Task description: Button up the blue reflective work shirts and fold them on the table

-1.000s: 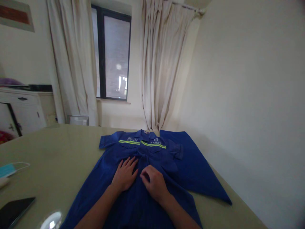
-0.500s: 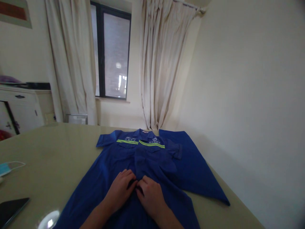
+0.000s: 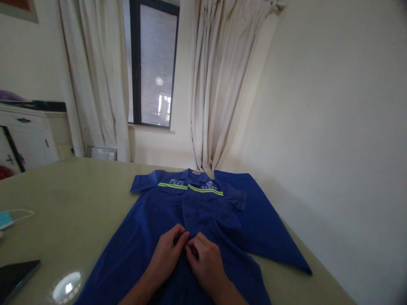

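A blue short-sleeved work shirt [image 3: 159, 212] lies spread face up on the table, its collar pointing away from me. Yellow-green stripes and white print cross its chest above two flap pockets. My left hand [image 3: 168, 252] and my right hand [image 3: 205, 258] meet at the front placket below the chest. Thumbs and fingers of both are pinched on the cloth there, the fingertips almost touching. Whatever small detail sits between the fingertips is hidden.
Folded blue cloth [image 3: 267, 224] lies under the shirt's right sleeve, near the wall. On the left of the greenish table [image 3: 63, 199] are a phone [image 3: 17, 277] and a blue face mask [image 3: 6, 220]. Behind stand curtains [image 3: 95, 84], a window [image 3: 157, 67] and a white cabinet [image 3: 28, 135].
The view has shifted slightly. Both hands stay at the placket, their fingers drawn a little tighter on the cloth. The shirt lies as before.
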`<state>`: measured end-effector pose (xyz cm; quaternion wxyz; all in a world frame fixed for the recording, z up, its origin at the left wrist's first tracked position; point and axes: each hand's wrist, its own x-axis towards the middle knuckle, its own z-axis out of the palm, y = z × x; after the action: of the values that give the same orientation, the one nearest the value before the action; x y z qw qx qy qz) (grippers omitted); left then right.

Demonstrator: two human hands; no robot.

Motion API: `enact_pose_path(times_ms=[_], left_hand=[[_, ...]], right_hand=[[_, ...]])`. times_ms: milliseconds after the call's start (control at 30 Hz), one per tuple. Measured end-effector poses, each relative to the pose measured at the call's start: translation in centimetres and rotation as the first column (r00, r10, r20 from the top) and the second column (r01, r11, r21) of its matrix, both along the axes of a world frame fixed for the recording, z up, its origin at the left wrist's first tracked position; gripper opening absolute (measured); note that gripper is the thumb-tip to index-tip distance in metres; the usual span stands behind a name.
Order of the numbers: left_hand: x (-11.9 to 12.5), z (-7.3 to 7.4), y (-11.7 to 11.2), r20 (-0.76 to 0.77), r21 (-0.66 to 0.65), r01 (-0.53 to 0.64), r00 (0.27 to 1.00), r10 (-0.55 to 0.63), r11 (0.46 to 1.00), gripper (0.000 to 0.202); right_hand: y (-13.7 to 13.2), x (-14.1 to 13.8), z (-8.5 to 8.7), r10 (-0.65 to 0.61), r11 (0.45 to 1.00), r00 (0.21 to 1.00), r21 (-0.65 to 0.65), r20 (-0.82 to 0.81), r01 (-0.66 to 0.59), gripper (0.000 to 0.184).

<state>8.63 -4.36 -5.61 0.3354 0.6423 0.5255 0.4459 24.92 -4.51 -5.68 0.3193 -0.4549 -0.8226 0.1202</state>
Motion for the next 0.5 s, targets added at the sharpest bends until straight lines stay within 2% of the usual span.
enact_pose_path(times_ms=[133,233,300,367,400,433,500], left_hand=[[0.1,0.3,0.0,0.037,-0.020,0.001,0.999,0.000,1.000,0.037],[-0.1,0.4,0.2,0.088,-0.030,0.046,0.995,-0.043,0.999,0.040],[-0.5,0.5,0.1,0.131,-0.063,0.102,0.987,-0.093,0.993,0.042],[-1.2,0.8,-0.2,0.119,-0.125,0.167,0.981,-0.152,0.978,0.046],[-1.5,1.0,-0.5,0.088,-0.182,0.202,0.978,-0.189,0.962,0.050],[-1.8,1.2,-0.8,0.053,-0.259,0.244,0.970,-0.238,0.935,0.056],[-2.2,1.5,-1.5,0.022,-0.430,0.333,0.933,-0.358,0.840,0.070]], right_hand=[[0.1,0.2,0.3,-0.074,0.990,0.992,-0.124,-0.101,0.062,0.011],[0.0,0.6,1.0,-0.133,0.984,0.982,-0.134,-0.135,0.115,0.015],[-0.3,1.1,1.9,-0.117,0.987,0.978,-0.131,-0.170,0.095,0.017],[-1.0,2.0,2.9,-0.011,0.981,0.980,-0.192,-0.197,-0.027,0.019],[-1.4,2.4,3.2,0.076,0.960,0.977,-0.250,-0.199,-0.126,0.021],[-1.8,2.8,3.5,0.174,0.921,0.966,-0.316,-0.192,-0.229,0.025],[-2.8,3.5,3.5,0.359,0.820,0.921,-0.419,-0.153,-0.389,0.032]])
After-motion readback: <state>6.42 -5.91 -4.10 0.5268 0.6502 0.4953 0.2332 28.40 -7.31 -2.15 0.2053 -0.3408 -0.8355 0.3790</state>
